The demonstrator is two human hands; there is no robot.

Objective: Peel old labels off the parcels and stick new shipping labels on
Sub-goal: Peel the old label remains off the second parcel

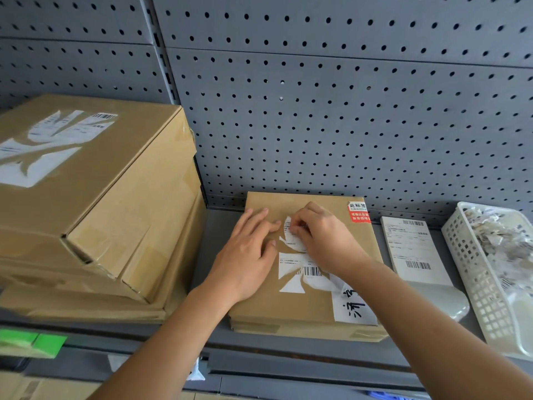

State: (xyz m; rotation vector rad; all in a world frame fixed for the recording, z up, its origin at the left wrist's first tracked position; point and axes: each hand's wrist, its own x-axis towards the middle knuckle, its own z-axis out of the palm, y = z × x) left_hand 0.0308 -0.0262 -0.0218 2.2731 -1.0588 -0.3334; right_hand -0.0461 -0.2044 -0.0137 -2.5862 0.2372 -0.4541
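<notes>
A flat brown parcel (259, 307) lies on the grey shelf in the middle. Its old white label (297, 269) is torn into ragged pieces, with a barcode still showing. My left hand (248, 255) rests flat on the parcel's top, fingers straight, holding it down. My right hand (320, 238) pinches a lifted strip of the old label near the parcel's upper middle. A red sticker (359, 212) sits at the parcel's far right corner. A white sheet of new shipping labels (412, 249) lies to the right of the parcel.
A stack of larger brown boxes (95, 203) with a torn label on top stands at the left. A white perforated basket (490, 284) of label scraps sits at the far right. A grey pegboard wall (317, 111) backs the shelf.
</notes>
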